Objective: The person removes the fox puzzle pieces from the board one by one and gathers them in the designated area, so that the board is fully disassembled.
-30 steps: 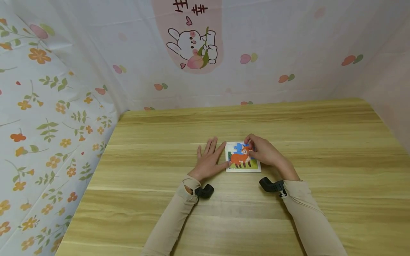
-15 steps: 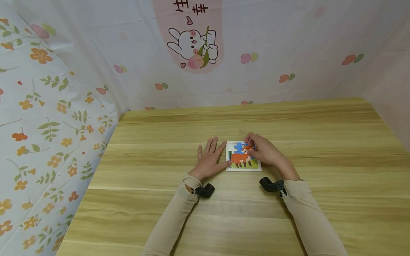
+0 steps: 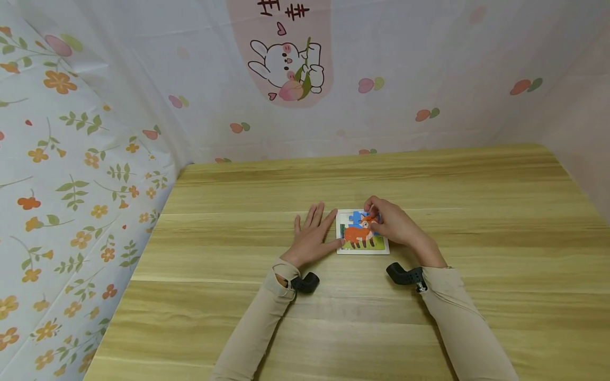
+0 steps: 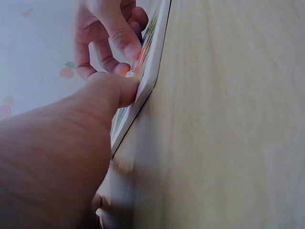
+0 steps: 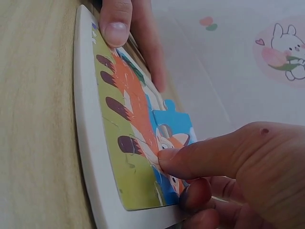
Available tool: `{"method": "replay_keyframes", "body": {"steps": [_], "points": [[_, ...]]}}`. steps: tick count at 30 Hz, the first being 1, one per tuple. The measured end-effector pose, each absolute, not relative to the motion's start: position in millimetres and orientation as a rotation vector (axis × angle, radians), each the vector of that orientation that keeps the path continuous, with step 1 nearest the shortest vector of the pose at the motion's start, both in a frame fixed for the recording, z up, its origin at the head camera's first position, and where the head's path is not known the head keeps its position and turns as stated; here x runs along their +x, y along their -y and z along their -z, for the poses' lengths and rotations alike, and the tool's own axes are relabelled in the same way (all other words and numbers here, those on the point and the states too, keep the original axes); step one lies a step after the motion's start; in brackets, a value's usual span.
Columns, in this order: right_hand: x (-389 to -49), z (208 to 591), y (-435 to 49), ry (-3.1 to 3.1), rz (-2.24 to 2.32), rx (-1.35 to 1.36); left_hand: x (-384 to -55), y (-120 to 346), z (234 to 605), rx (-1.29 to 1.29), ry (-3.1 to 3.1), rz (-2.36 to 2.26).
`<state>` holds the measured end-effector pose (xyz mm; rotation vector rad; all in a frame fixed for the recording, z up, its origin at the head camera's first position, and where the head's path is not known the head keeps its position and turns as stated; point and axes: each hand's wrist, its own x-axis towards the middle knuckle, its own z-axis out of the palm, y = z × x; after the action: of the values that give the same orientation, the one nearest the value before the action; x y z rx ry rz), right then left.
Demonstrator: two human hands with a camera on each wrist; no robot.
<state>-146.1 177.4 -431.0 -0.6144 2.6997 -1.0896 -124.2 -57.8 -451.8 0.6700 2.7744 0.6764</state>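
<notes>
A small jigsaw puzzle in a white frame (image 3: 363, 252) lies on the wooden table, showing an orange fox (image 3: 353, 235) on green grass. My left hand (image 3: 311, 241) is spread flat at its left side, the left thumb (image 5: 116, 33) resting on the lower left of the picture. At the upper right, my right hand (image 3: 399, 228) pinches a blue puzzle piece (image 5: 172, 120) bearing part of the fox's face, thumb on its front and fingers behind. In the right wrist view that piece tilts up from the board. A white bare patch shows at the picture's upper left.
The wooden table (image 3: 267, 190) stretches out around the puzzle. A white cloth with a rabbit print (image 3: 288, 69) hangs behind it, and a flowered cloth (image 3: 81, 201) runs along the left. Black camera mounts (image 3: 305, 283) sit on both wrists.
</notes>
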Motion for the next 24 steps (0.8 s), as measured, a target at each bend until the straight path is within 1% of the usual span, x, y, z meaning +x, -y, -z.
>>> {"method": "replay_keyframes", "body": {"steps": [7,24], "points": [[-143.9,428.5,-175.1,-2.682,1.100,-0.582,-122.4,59.0,449.1,0.699,-2.785,-0.655],[-144.1,428.6,-175.6,-2.671,1.128,-0.549,-124.2,52.2,455.2,0.604,-2.854,-0.660]]}}
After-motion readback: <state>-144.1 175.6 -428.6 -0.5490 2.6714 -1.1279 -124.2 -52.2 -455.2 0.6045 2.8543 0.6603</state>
